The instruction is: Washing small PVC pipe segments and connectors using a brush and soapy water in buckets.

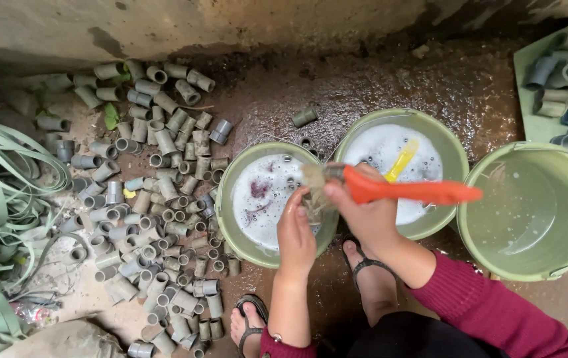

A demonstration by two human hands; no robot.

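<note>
My right hand [363, 212] is clenched around the orange-handled brush [390, 191], its bristles working against a small grey pipe fitting [311, 199] that my left hand [296, 235] pinches over the near right rim of the soapy left bucket [227, 219]. The fitting is mostly hidden by fingers and bristles, so I cannot tell how firmly I have it. Everything here is slick with suds; I judge the piece could squirt out of my pinch under a hard stroke and drop into the foam, where it would be hard to find. The brush handle juts over the middle bucket [453, 149], which holds a yellow tool [402, 159], and a wide swing could knock that. The muddy ground [443, 86] by my sandalled feet [247, 325] looks slippery too.
</note>
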